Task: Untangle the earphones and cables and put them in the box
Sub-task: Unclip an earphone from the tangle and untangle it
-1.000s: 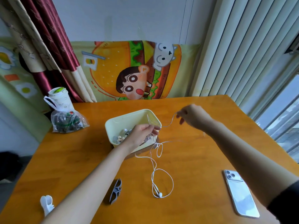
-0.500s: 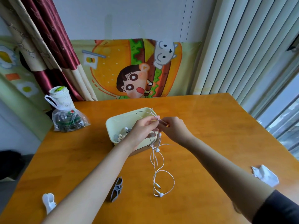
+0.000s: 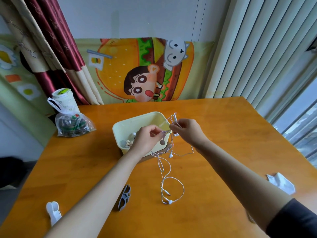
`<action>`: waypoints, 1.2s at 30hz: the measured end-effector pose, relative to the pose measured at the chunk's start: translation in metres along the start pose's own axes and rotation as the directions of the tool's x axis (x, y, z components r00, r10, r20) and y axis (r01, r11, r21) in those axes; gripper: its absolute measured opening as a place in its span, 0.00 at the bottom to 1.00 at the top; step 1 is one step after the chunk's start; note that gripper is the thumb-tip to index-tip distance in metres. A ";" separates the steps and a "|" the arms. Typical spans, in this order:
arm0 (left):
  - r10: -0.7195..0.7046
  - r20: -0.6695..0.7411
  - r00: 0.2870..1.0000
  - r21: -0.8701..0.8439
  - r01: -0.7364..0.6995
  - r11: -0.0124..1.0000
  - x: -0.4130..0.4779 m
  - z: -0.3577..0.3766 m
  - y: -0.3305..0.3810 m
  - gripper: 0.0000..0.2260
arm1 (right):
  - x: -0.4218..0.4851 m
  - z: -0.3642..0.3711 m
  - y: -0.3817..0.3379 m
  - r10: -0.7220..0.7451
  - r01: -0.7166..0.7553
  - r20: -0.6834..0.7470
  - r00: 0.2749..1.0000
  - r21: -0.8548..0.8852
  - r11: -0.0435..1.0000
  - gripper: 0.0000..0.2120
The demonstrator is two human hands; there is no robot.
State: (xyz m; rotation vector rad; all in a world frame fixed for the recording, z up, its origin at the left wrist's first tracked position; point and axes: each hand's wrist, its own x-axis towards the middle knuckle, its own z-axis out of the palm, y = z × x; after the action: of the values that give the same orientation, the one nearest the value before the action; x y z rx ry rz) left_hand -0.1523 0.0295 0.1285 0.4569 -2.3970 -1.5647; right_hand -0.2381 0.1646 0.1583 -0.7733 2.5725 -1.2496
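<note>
A pale yellow box [image 3: 130, 123] stands in the middle of the orange table, with several earbuds and cable pieces lying inside at its left. My left hand [image 3: 147, 140] hovers over the box's near right corner and pinches the white earphone cable [image 3: 167, 170]. My right hand [image 3: 187, 130] is just right of it, fingers curled round a bunch of the same cable, with loops sticking up above the fingers. From both hands the cable hangs down and ends in a loose loop on the table with an earbud [image 3: 170, 201] at its near end.
A grey clip [image 3: 125, 197] and a white clip [image 3: 53, 211] lie near the front left. A knotted plastic bag [image 3: 72, 123] with a cup behind it sits at the back left. A crumpled white piece [image 3: 281, 183] lies at the right. Curtains and blinds stand behind the table.
My right hand came in from the right to meet the left, then drew slightly right and up with gathered cable. The view shifted; the phone left the frame.
</note>
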 end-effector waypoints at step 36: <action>-0.358 0.015 0.934 -0.825 0.214 0.522 -0.010 -0.002 0.002 0.10 | -0.005 0.003 0.024 0.125 -0.127 -0.041 0.991 -0.048 0.991 0.10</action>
State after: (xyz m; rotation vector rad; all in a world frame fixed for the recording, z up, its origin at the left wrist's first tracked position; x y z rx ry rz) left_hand -0.1422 0.0323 0.1306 0.7369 -1.2374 -2.4403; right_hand -0.2416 0.1774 0.1379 -0.5907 2.6460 -1.1774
